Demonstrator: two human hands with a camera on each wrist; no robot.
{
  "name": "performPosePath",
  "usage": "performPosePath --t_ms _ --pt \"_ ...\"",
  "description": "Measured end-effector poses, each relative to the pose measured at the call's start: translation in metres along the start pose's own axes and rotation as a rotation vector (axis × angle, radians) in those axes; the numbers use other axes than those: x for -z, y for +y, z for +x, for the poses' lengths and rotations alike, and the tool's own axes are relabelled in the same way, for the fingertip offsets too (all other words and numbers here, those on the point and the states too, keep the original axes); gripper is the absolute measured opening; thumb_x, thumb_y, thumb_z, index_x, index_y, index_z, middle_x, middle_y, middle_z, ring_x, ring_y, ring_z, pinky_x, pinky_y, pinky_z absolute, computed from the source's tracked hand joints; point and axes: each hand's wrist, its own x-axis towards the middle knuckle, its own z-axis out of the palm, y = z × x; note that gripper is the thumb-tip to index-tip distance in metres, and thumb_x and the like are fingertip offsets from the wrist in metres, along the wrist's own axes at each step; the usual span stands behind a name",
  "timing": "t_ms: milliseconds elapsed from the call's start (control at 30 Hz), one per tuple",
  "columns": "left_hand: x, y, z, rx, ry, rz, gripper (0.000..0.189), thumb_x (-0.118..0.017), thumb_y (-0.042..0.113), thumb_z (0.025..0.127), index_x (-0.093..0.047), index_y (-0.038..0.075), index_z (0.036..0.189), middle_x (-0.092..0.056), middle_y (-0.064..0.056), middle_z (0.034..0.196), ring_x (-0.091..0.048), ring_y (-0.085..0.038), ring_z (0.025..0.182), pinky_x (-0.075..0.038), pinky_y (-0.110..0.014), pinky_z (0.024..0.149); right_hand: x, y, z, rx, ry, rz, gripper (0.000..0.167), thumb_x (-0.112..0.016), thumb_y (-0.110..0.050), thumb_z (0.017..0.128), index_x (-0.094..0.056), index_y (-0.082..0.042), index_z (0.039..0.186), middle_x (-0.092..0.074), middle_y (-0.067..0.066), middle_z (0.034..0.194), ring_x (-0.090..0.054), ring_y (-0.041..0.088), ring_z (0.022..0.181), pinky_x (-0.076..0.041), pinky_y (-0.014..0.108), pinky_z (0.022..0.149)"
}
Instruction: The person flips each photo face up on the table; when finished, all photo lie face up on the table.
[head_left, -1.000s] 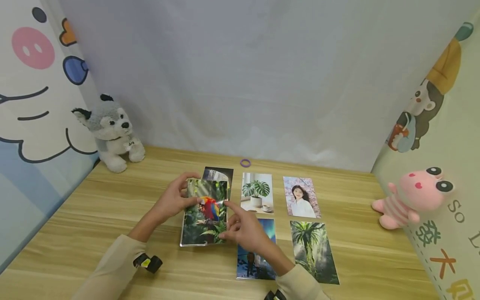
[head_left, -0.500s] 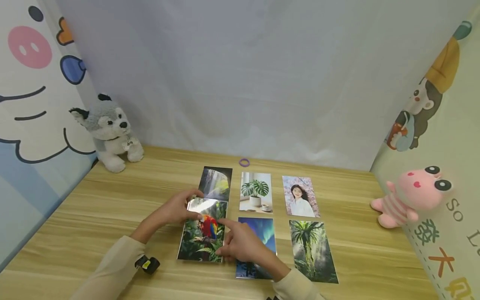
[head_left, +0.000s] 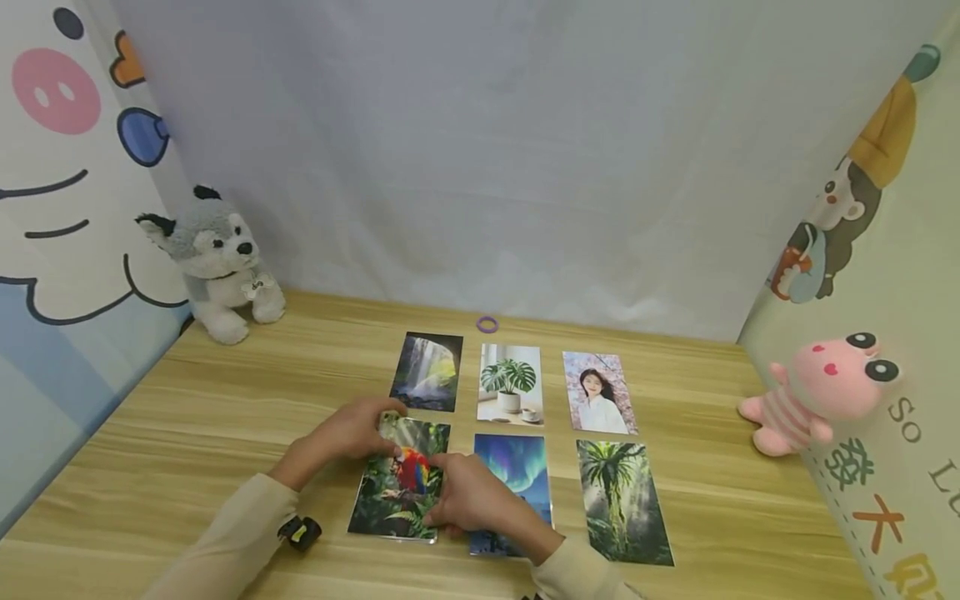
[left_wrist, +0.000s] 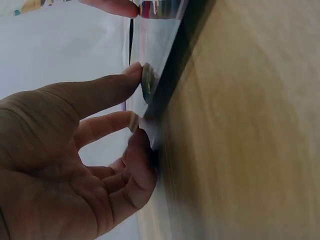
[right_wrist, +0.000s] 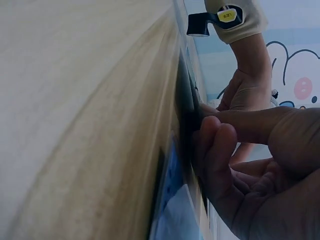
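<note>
A glossy photo (head_left: 408,492) of a red parrot among green leaves lies at the front left of the photo group, close over the table. My left hand (head_left: 352,429) grips its upper left side, thumb on the face, fingers at the far edge. On the right side, my right hand (head_left: 468,492) holds the photo's edge between forefinger and thumb. The left wrist view shows the left thumb (left_wrist: 112,90) bent against the photo's surface. Seen from the right wrist, the right fingers (right_wrist: 217,155) are curled at the dark edge, low beside the wood.
Behind the parrot lies a waterfall photo (head_left: 426,372), then a potted plant photo (head_left: 510,385) and a portrait photo (head_left: 600,392). An aurora photo (head_left: 513,462), partly under my right arm, and a fern photo (head_left: 626,500) sit in front. A purple ring (head_left: 487,324) and plush toys stand farther off.
Both hands have brought the parrot photo toward me and down, from over the waterfall photo to the spot in front of it. The waterfall photo is now uncovered.
</note>
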Motion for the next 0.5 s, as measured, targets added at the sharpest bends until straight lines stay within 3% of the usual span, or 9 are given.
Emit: performPosePath --t_ms 67,200,300,500 --pt "-0.001 0.004 0.0 0.035 -0.002 0.032 0.055 -0.088 0.021 0.074 -0.067 0.005 0.122 -0.067 -0.018 0.121 -0.062 -0.036 0.11 -0.05 -0.053 0.094 0.0 0.0 0.0 -0.015 0.002 -0.022 0.08 -0.084 -0.003 0.076 -0.046 0.003 0.145 -0.065 0.001 0.054 -0.06 0.015 0.042 -0.055 0.023 0.059" --pt "-0.002 0.012 -0.001 0.097 -0.002 0.101 0.055 -0.088 0.024 0.075 -0.067 0.007 0.123 -0.066 -0.017 0.117 -0.06 -0.035 0.11 -0.05 -0.053 0.095 0.0 -0.001 0.001 -0.026 0.015 -0.036 0.079 -0.084 -0.001 0.075 -0.046 0.003 0.145 -0.064 0.001 0.053 -0.06 0.015 0.041 -0.054 0.025 0.053" --pt "-0.003 0.016 -0.002 0.118 0.015 0.138 0.055 -0.088 0.025 0.075 -0.068 0.008 0.123 -0.062 -0.016 0.109 -0.058 -0.029 0.097 -0.051 -0.048 0.085 0.0 -0.001 0.002 -0.019 0.024 -0.057 0.079 -0.085 -0.001 0.075 -0.047 0.004 0.144 -0.063 0.001 0.051 -0.058 0.014 0.039 -0.053 0.026 0.05" --pt "-0.006 0.024 -0.004 0.166 0.077 0.219 0.054 -0.089 0.029 0.074 -0.069 0.012 0.121 -0.055 -0.015 0.102 -0.053 -0.024 0.074 -0.048 -0.041 0.062 0.001 -0.001 0.004 -0.008 0.047 -0.198 0.072 -0.088 -0.008 0.073 -0.055 0.001 0.137 -0.059 -0.002 0.047 -0.054 0.01 0.034 -0.052 0.02 0.056"
